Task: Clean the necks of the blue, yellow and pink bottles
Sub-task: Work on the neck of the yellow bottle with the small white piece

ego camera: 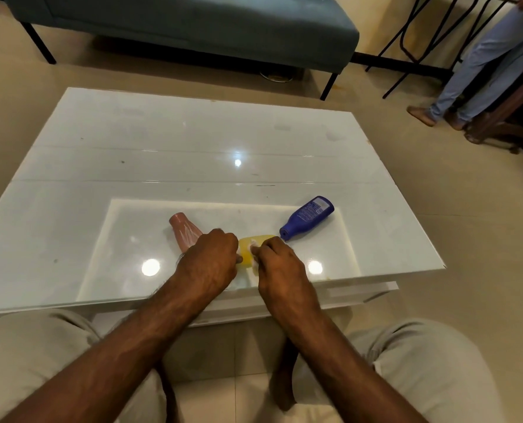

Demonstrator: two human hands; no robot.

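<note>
Two things dominate the room, a teal sofa [193, 22] at the back and a glossy white table [193, 141] in front of it, with another person's legs [480, 65] well off to the right. Near the table's front edge the left hand [209, 259] is curled round one end of the yellow bottle [248, 248]. The right hand [280, 264] pinches a small white wad [253, 246] against the bottle's other side. I take the neck to be there, though fingers hide it, and I cannot tell whether the bottle rests on the glass or is held just above it. The blue bottle [307, 216] lies on its side just beyond the right hand, its cap end pointing at the knuckles. The pink bottle [185, 233] lies on its side to the left, its near end hidden behind the left hand. The slick tabletop is the main worry: a hard rub could twist the yellow bottle out of the left hand's grip and send it sliding. A wide stroke of the right hand could also knock the blue bottle's cap and set that bottle rolling toward the right edge. The wad is small and might slip from the pinch or shred if pressed hard. By count there is one sofa, one table, one bystander, two hands, three bottles (one yellow, one blue, one pink) and one wad.
</note>
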